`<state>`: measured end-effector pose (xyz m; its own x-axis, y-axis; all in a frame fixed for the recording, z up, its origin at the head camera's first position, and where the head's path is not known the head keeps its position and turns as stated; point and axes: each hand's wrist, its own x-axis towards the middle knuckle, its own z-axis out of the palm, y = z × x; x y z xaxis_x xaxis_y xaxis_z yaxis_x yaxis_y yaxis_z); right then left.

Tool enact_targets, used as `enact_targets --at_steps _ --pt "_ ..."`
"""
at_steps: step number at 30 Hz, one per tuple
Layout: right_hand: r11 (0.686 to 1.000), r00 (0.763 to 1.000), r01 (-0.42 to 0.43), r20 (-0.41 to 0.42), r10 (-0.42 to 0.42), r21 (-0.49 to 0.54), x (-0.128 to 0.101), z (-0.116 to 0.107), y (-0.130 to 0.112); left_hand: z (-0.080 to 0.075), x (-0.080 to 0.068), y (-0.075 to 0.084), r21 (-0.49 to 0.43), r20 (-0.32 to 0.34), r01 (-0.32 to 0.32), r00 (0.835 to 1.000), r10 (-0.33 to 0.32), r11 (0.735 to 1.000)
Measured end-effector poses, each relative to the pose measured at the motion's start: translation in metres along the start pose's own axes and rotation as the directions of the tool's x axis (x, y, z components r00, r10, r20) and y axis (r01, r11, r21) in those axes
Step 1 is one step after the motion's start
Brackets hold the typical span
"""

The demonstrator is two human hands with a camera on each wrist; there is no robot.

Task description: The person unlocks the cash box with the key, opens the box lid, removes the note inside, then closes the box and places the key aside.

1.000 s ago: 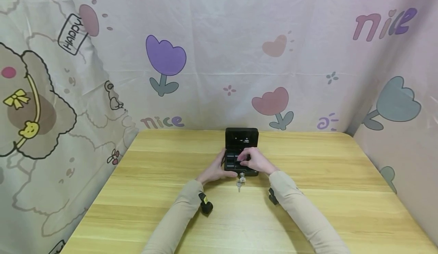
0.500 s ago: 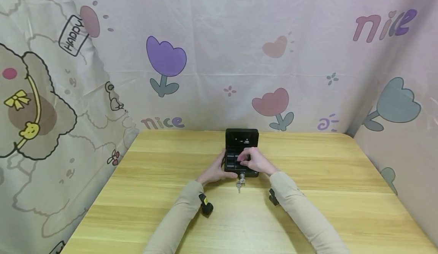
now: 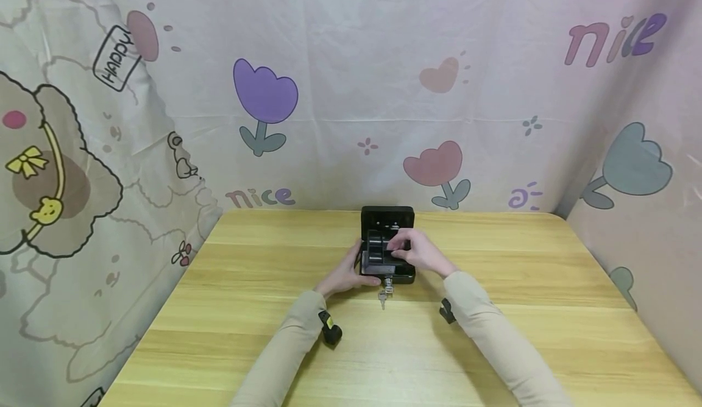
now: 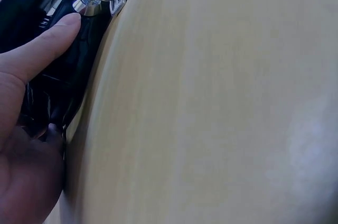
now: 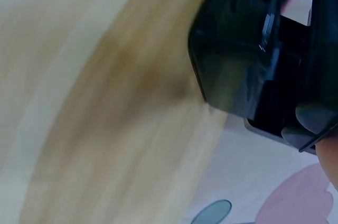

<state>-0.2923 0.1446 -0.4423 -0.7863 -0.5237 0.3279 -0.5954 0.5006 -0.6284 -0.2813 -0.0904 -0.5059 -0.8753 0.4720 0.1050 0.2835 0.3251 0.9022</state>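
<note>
A small black cash box stands on the table with its lid raised. My left hand grips its left side, the thumb lying along the front beside the lock. From that lock hangs a ring with keys. My right hand pinches a black compartment tray by its middle and holds it tilted, its front edge raised above the box's inside. In the right wrist view a fingertip shows at the tray's rounded end. The fingers' grip under the tray is mostly hidden.
The wooden table spreads out around the box. A patterned cloth hangs behind its far edge and down both sides. A black wrist camera sits below the left hand, another below the right.
My right hand has moved up and slightly right, lifting the compartment tray from its seat in the cash box and tilting it. The left hand keeps its hold on the box.
</note>
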Motion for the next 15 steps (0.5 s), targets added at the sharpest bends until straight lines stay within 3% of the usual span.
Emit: enact_targets --at_steps 15 --pt "0.999 1.0 0.003 -0.029 -0.004 -0.032 -0.019 -0.05 -0.002 -0.002 -0.006 0.004 0.053 0.006 0.115 0.993 -0.116 0.992"
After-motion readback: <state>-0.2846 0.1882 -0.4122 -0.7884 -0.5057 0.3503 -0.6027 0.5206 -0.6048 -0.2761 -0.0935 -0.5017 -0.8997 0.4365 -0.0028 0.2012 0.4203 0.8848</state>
